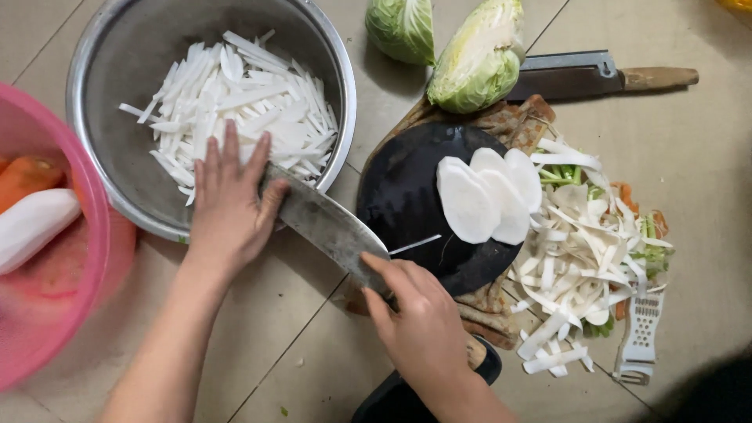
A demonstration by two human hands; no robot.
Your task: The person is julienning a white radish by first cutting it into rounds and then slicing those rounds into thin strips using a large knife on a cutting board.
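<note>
We look down as our right hand (423,325) closes around the handle of a broad cleaver (329,225), index finger laid along the spine, the blade stretching away from the grip toward the steel bowl (102,70). Our left hand (227,204) lies flat and open on the far end of the blade, fingers spread over the bowl's rim, holding nothing. Just beyond those fingertips, white radish strips (243,102) fill the bowl. Beside the right hand's knuckles sits a round black cutting board (403,196) resting on a cloth (513,121), with three white radish slices (486,196) overlapping on its far side. Farther out from the grip, a pile of peelings (583,258) spreads across the tiled floor (705,157), a white peeler (641,335) at its edge. Beyond the board lie two cabbage pieces (474,59) and a second, wooden-handled cleaver (595,77). A pink basin (78,258) holding a carrot (23,178) and a whole radish (31,227) sits outside the left wrist.
</note>
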